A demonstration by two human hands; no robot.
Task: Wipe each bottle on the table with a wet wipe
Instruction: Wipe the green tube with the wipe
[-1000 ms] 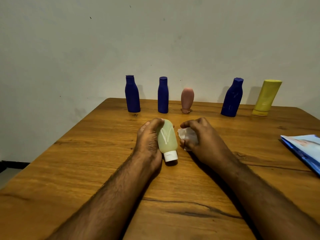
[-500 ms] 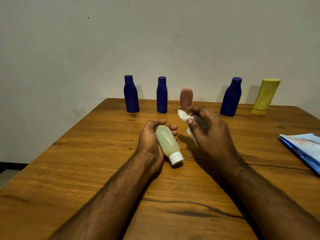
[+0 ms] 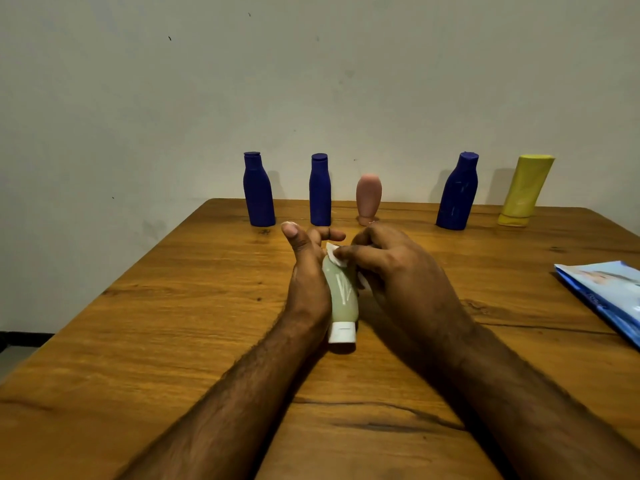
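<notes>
Plainly, the left hand [image 3: 308, 282], thumb raised, loosely cradled the pale green white-capped plastic tube [image 3: 341, 296], which risked slipping as the right hand [image 3: 391, 271] pinched the crumpled white wet wipe [image 3: 334, 254] against it.

Bottles [image 3: 320, 190] in row behind tube [image 3: 341, 296] — packet [image 3: 609, 292] right.

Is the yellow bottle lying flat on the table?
No, the yellow bottle stands on its end at the table's far edge, leaning slightly.
</notes>
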